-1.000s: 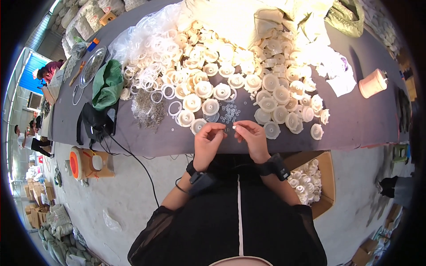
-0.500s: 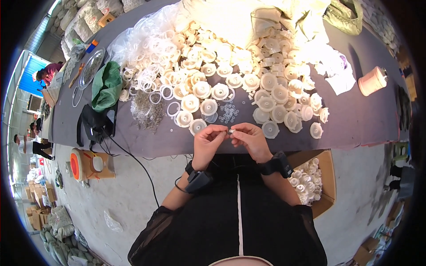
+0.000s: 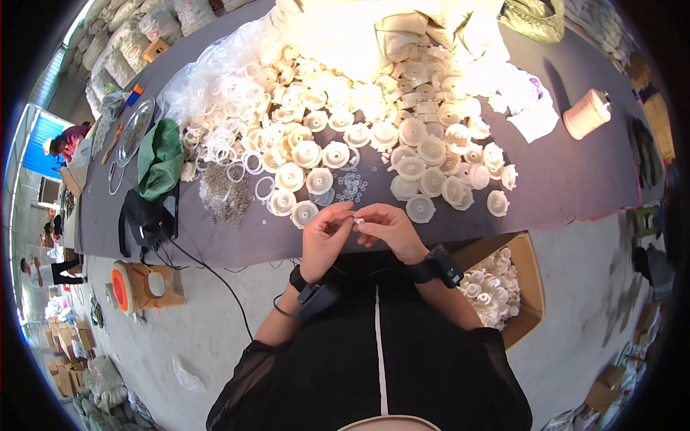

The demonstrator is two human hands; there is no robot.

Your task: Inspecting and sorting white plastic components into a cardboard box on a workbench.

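Close together at the table's front edge, my two hands meet at the fingertips. A small white plastic part [image 3: 358, 222] shows between them, pinched by the thumb and fingers of my right hand [image 3: 394, 231]. My left hand [image 3: 325, 238] is closed in a pinch against it; what its fingertips hold is too small to make out. Just beyond lie a scatter of tiny white washers [image 3: 351, 186] and round cream plastic caps [image 3: 420, 208]. To the left are white rings [image 3: 264, 188] and a heap of small metal pieces, seemingly springs [image 3: 226, 195].
A green cloth bag [image 3: 161, 159], a black device with a cable [image 3: 147, 219] and a metal tray [image 3: 136, 131] are on the left. At far right stands a pink thread cone [image 3: 587, 115]. A cardboard box of white parts [image 3: 530, 287] sits below the edge, right.
My hands have come closer together, and their fingertips now overlap around the small white part. The whole view has shifted slightly, with the table's things appearing further left.
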